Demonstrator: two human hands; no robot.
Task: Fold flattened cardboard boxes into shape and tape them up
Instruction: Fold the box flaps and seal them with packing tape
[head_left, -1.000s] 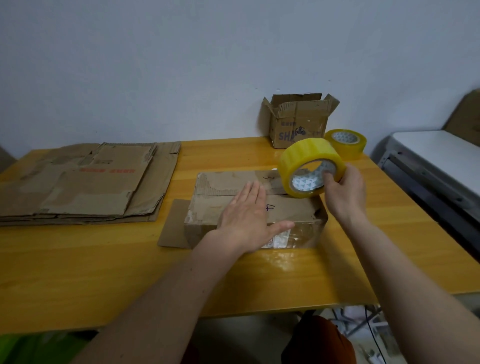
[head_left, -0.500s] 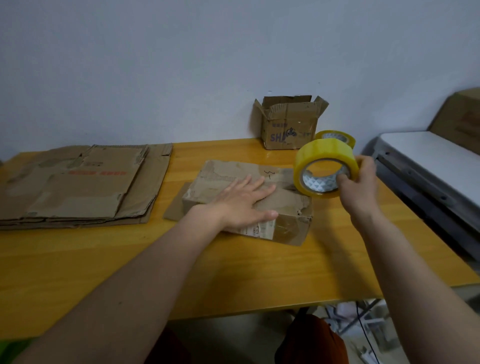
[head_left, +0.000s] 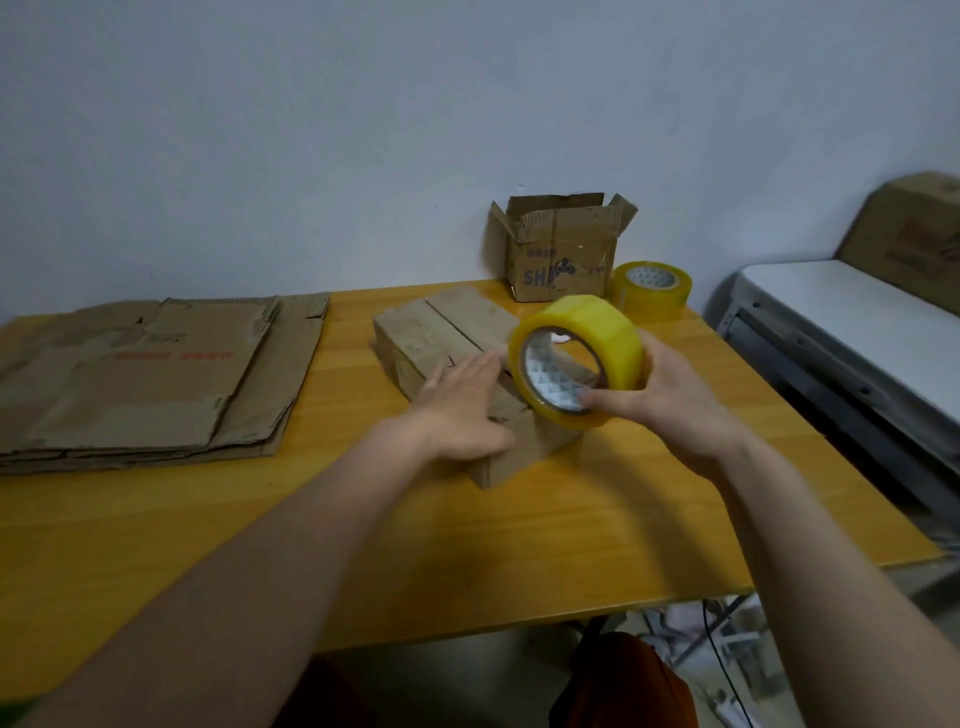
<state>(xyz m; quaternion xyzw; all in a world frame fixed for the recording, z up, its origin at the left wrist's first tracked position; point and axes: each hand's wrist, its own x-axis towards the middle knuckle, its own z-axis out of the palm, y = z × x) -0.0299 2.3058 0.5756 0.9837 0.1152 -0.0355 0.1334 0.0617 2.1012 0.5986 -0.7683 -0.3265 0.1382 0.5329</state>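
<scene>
A folded brown cardboard box (head_left: 441, 332) lies at an angle in the middle of the wooden table (head_left: 519, 545), its top flaps closed with the seam showing. My left hand (head_left: 462, 400) rests flat on its near end, fingers straight. My right hand (head_left: 670, 395) grips a yellow tape roll (head_left: 582, 358) and holds it upright just above the box's near right corner, thumb on the roll's lower rim. A stack of flattened cardboard boxes (head_left: 145, 374) lies at the table's left.
A small open cardboard box (head_left: 561, 254) stands at the back of the table by the wall, with a second yellow tape roll (head_left: 652, 288) beside it. A white and grey bench (head_left: 852, 332) carrying another carton (head_left: 914, 244) stands to the right of the table.
The box has been turned so that it lies diagonally, its long side pointing away. My right hand has brought the tape roll left and down, close to my left hand on the box.
</scene>
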